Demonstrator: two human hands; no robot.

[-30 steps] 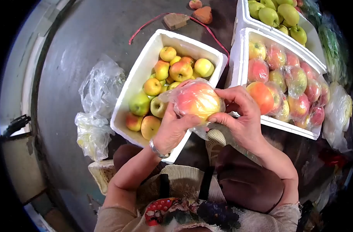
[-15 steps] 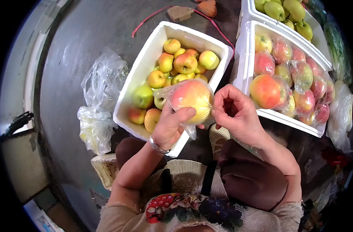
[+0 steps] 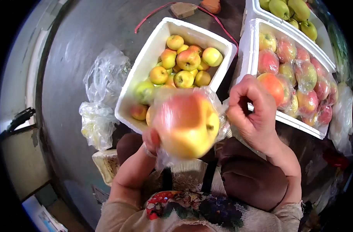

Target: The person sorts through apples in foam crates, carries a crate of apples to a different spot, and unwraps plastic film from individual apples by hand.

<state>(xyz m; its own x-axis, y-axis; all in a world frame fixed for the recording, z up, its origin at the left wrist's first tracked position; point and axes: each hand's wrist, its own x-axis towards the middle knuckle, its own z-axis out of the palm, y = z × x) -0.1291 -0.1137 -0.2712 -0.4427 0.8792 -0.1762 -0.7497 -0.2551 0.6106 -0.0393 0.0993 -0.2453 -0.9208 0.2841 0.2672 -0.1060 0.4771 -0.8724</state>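
A large red-and-yellow apple (image 3: 186, 127) is raised close to the camera, partly blurred, in a thin clear plastic bag (image 3: 222, 123). My left hand (image 3: 150, 140) grips the apple from its left side, its fingers mostly hidden behind the fruit. To the right, my right hand (image 3: 254, 114) is closed in a pinch at the bag's gathered edge. Below the apple stands a white foam box (image 3: 130, 87) with several loose apples (image 3: 188, 60) in it, red-yellow and green.
At the right, a second foam box (image 3: 253, 48) holds several plastic-wrapped apples (image 3: 306, 75). Behind it, another box has green apples (image 3: 278, 8). Crumpled plastic bags (image 3: 105, 77) lie on the floor at left. A brick piece (image 3: 183, 10) and red cord lie at the top.
The bagged apple has come up nearer the camera and turned, so its stem end faces right. My right hand has moved slightly right and up, still pinching the bag.
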